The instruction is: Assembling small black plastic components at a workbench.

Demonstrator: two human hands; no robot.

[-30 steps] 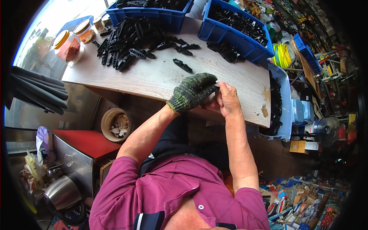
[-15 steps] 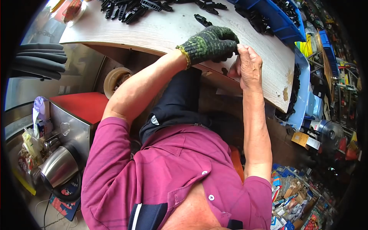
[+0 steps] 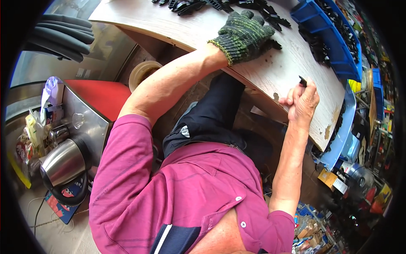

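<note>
The right hand [image 3: 302, 103], bare, was lifted above the near edge of the tabletop [image 3: 292, 63], toward its near-right corner, where the surface was worn through in a patch [image 3: 327, 131]. Its thumb and forefinger were closed in a narrow pinch on a small black piece [image 3: 302, 81], the other fingers loosely curled. The piece stuck up past the fingertips; such a grip probably suited something so slight, leaving one end free.

Farther left along that same edge, the left hand [image 3: 245, 38] lay back-up over the tabletop in a green-and-black knitted glove [image 3: 237, 47], its fingers slightly apart and bent. A dark plastic part [image 3: 275, 44] jutted from beneath them; whether the hand gripped it or merely covered it, I could not tell. The glove perhaps spared the skin from hard edges.

Beyond the right edge stood a light-blue bin [image 3: 338, 146]. Toward the far edge, loose black plastic parts [image 3: 270, 15] were strewn, with a smaller heap [image 3: 315, 46] against a blue crate [image 3: 338, 63] of similar pieces, presumably kept there within easy reach.
</note>
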